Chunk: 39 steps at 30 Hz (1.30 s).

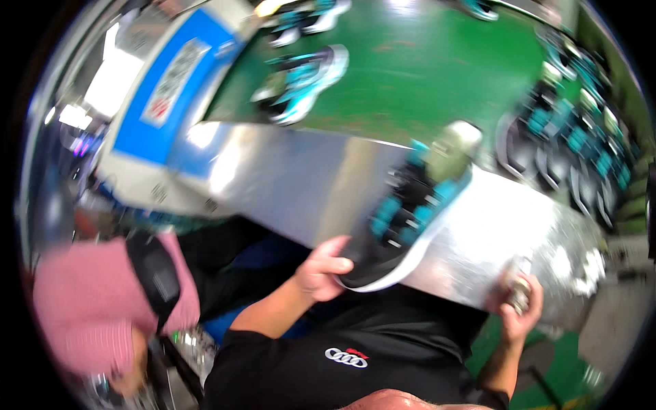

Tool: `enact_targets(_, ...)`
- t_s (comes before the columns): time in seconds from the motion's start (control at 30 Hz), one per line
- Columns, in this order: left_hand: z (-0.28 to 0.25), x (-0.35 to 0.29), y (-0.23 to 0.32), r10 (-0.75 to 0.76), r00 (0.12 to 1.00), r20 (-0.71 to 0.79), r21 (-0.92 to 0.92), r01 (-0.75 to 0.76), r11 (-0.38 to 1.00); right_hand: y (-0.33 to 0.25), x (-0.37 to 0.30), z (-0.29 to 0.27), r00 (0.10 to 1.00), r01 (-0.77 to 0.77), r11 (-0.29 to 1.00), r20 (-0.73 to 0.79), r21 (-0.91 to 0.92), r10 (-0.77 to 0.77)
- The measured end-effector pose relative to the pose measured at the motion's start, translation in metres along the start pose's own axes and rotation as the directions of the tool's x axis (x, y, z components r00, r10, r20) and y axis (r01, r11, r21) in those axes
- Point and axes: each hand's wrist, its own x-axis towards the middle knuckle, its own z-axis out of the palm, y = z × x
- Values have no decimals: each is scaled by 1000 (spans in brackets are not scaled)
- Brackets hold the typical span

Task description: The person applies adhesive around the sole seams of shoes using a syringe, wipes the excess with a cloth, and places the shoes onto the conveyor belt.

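Observation:
My left hand (pixel 324 268) is closed on the toe end of a black and teal sneaker (pixel 403 222) with a white sole. An olive-green shoe last (pixel 447 154) sticks up out of its heel opening. The sneaker is held tilted above a shiny metal ledge (pixel 287 178), its heel pointing away from me and to the right. At the ledge's right part, my right hand (pixel 521 311) is closed around a small metallic-looking piece (pixel 519 295). Motion blur hides what kind of piece it is.
Beyond the ledge lies a green work surface (pixel 424 75), with similar sneakers (pixel 304 82) at its left. Several more sneakers (pixel 567 140) stand close together on the right. Crumpled white scraps (pixel 589 273) lie near my right hand. Left are a blue-and-white machine housing (pixel 178 75) and a person in pink (pixel 89 294).

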Motion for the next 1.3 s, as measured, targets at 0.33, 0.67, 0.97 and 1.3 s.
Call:
enact_targets(0.33,76,186,91,104,971,218,469,-197,861,-12,18,5,952,305,951,-10,-53,-306)
enact_targets(0.67,100,244,76,-76,997,-9,843,49,536,-26,17,14,963,270,958,35,-93,-267)
enact_targets(0.97,-2,142,161,505,860,-69,552,-389,738,-20,17,11,958,286,946,26,-150,-286)
enact_targets(1.3,-101,112,279,676,591,-440,184,-678,712,-15,14,13,948,315,940,84,-128,-306)
